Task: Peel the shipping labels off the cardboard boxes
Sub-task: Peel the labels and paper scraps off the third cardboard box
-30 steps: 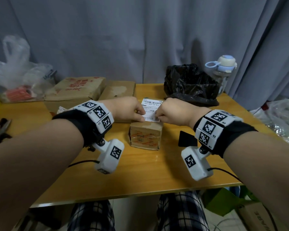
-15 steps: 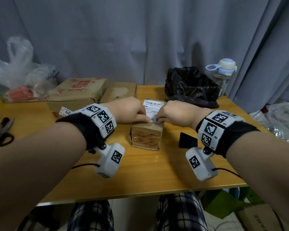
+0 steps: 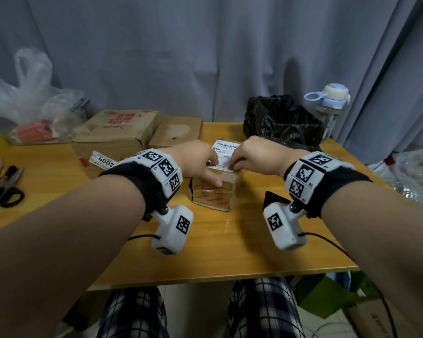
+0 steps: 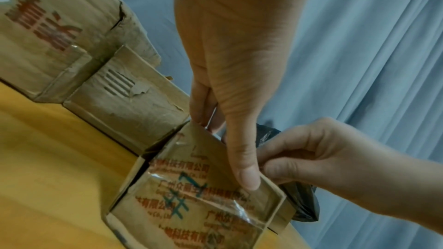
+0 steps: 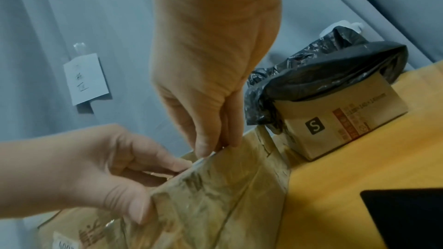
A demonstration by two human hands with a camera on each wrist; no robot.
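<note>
A small cardboard box (image 3: 211,195) with red print stands mid-table, a white shipping label (image 3: 224,152) on its top. My left hand (image 3: 213,173) holds the box, thumb (image 4: 248,176) pressed on the taped front face and fingers (image 4: 200,111) over the top. My right hand (image 3: 233,166) pinches the label's near edge between thumb and finger (image 5: 203,147). In the right wrist view the left hand (image 5: 95,168) sits beside that pinch. Whether the label edge has lifted I cannot tell.
A large box (image 3: 115,132) carrying a "4002" label (image 3: 103,161) and a medium box (image 3: 176,131) stand behind left. A black bag (image 3: 281,118) over a box, a bottle (image 3: 332,103), scissors (image 3: 3,193), a plastic bag (image 3: 27,106) and a black flat object (image 3: 270,198) lie around.
My left thumb has dropped from the label's near edge onto the box's front face. The right hand stays pinched at the label edge. The head view has shifted slightly.
</note>
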